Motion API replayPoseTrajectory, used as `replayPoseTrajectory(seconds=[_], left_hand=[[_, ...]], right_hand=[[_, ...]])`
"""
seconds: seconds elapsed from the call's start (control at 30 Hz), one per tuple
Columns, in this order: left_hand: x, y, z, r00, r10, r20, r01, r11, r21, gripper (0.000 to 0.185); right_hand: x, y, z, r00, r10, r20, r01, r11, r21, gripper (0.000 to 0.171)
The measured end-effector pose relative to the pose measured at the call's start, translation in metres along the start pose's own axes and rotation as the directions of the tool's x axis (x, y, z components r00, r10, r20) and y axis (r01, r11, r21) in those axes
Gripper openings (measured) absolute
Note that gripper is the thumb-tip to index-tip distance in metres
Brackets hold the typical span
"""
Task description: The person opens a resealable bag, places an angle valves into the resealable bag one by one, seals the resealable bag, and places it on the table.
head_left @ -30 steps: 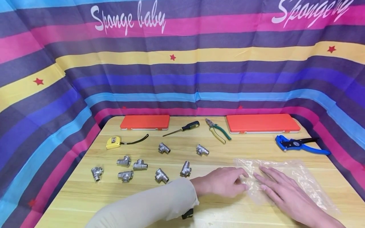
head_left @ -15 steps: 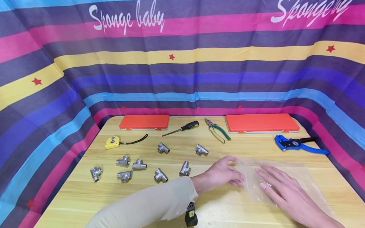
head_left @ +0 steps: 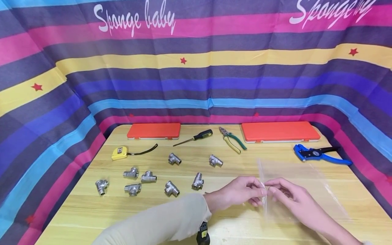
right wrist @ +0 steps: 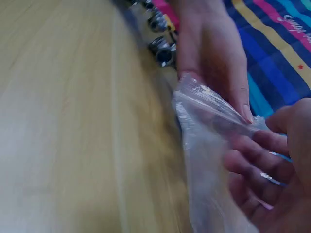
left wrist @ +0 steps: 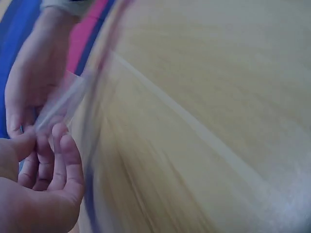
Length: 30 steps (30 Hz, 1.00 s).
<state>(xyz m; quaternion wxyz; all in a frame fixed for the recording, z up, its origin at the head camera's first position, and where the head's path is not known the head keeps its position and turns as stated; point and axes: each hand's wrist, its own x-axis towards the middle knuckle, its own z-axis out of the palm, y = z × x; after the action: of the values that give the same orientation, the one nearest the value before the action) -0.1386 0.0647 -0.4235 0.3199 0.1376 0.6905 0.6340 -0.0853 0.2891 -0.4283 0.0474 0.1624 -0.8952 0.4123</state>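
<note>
A clear plastic bag (head_left: 312,183) is raised at its left edge, where a band like a zip strip runs along the opening. My left hand (head_left: 240,191) pinches that edge between thumb and fingers. From the other side, my right hand (head_left: 295,199) grips the same edge, its fingertips close to the left ones. In the right wrist view the wrinkled bag (right wrist: 209,165) hangs between both hands. The left wrist view shows the left hand (left wrist: 43,189) with thumb and forefinger together on the film. Several metal tee fittings (head_left: 172,188) lie left of the hands.
Along the back are two red cases (head_left: 280,131), a screwdriver (head_left: 202,134) and green-and-yellow pliers (head_left: 233,140). A yellow tape measure (head_left: 120,153) lies at the left, blue wire strippers (head_left: 321,154) at the right. Striped cloth (head_left: 196,81) surrounds the table.
The right hand has gone from lying flat on the bag to gripping its left edge beside the left hand. The left hand has taken hold of that edge, which is now lifted.
</note>
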Motion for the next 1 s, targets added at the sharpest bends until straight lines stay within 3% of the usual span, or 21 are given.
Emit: replayPoseTrajectory(seconds=[0.1,0.27,0.4,0.63,0.73,0.9,1.0], left_hand=[[-0.001,0.000,0.002,0.999,0.014,0.032,-0.016,0.997,0.070,0.007],[-0.002,0.001,0.003,0.999,0.008,0.053,-0.013,0.996,0.093,0.008],[0.000,0.000,0.003,0.998,0.017,0.064,-0.023,0.995,0.096,0.009],[0.002,-0.002,0.001,0.995,0.007,0.095,-0.009,1.000,0.021,0.008],[0.002,0.000,0.001,0.997,-0.002,0.079,-0.002,0.998,0.062,0.006],[0.000,0.003,0.003,0.999,-0.021,0.049,0.014,0.991,0.132,0.004],[0.000,0.004,0.002,0.999,-0.031,0.035,0.026,0.988,0.150,0.007]], right_hand=[[0.005,0.002,0.002,0.996,0.050,0.069,-0.059,0.989,0.134,0.019],[0.009,0.006,0.002,0.983,0.121,0.139,-0.150,0.963,0.223,0.018],[0.010,0.009,0.001,0.979,0.115,0.170,-0.153,0.961,0.231,0.019],[0.010,0.017,0.002,0.981,0.086,0.173,-0.127,0.962,0.243,0.019],[0.011,0.016,0.002,0.982,0.071,0.177,-0.113,0.964,0.241,0.019],[0.015,0.007,0.005,0.957,0.188,0.220,-0.231,0.953,0.194,0.024],[0.015,0.005,0.005,0.954,0.195,0.228,-0.243,0.949,0.203,0.027]])
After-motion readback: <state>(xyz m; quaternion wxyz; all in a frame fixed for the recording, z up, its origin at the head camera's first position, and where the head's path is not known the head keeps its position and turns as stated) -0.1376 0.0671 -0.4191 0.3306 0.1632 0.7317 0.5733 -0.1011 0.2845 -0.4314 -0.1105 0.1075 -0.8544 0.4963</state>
